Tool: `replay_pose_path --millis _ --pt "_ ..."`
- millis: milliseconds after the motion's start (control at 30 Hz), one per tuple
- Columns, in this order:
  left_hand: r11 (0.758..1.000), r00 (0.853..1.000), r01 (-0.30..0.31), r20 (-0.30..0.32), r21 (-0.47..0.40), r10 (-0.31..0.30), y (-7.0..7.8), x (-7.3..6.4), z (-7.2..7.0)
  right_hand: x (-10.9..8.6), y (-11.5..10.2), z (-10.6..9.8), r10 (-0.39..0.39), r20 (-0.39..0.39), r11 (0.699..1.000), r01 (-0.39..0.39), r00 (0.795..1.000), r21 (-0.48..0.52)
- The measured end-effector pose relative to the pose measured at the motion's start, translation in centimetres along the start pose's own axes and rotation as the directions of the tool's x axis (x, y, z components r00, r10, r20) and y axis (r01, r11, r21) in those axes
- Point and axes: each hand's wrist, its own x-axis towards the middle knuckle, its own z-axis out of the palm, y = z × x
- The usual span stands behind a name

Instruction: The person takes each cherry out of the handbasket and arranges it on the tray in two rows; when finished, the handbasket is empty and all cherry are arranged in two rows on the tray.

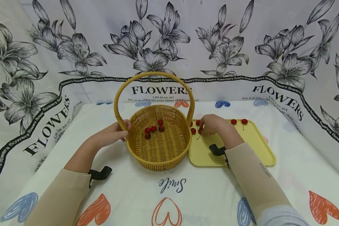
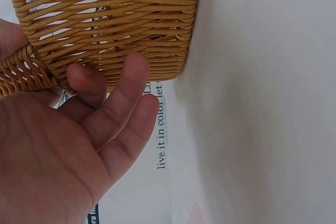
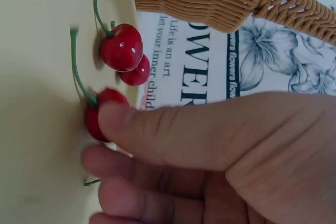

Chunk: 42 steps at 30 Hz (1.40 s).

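A white cloth point(image 1: 130, 201) covers the bench, printed with the word "Smile" point(image 1: 172, 185) near the middle, an orange-red heart point(image 1: 325, 207) at near right and a blue heart point(image 1: 19, 207) at near left. Along the far side hangs a white curtain point(image 1: 195, 18) with grey lilies point(image 1: 153, 59), a black lettered band point(image 1: 228, 78) and "FLOWERS" lettering point(image 1: 162, 90) below it.
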Motion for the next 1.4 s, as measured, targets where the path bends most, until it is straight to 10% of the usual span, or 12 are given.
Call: replay_pose_path --millis 233,533,700,900,1200,1400 --pt "1.000 1.000 -0.011 -0.012 -0.005 0.011 -0.1 0.0 0.0 -1.0 -0.5 -1.0 -0.005 -0.053 0.999 0.002 0.999 -0.051" --pt "1.000 1.000 -0.009 0.000 -0.005 0.009 -0.2 -0.1 0.2 -8.3 -3.2 -3.2 -0.099 -0.183 0.995 0.099 0.978 -0.009" --pt "1.000 1.000 -0.016 0.005 -0.002 0.016 -0.1 -0.1 0.3 -10.0 -6.3 -2.5 -0.313 -0.315 0.941 0.338 0.896 0.025" --pt "1.000 1.000 -0.017 -0.001 -0.008 0.017 -0.1 0.1 0.2 -6.7 -10.0 0.2 -0.453 -0.407 0.867 0.499 0.794 0.008" --pt "1.000 1.000 0.006 -0.008 -0.013 -0.006 0.0 -0.1 0.3 1.8 -11.6 5.3 -0.472 -0.184 0.881 0.454 0.862 -0.136" --pt "1.000 1.000 0.015 -0.011 -0.003 -0.015 0.7 -0.1 0.6 2.5 -11.8 6.1 -0.338 0.045 0.922 0.340 0.940 -0.184"
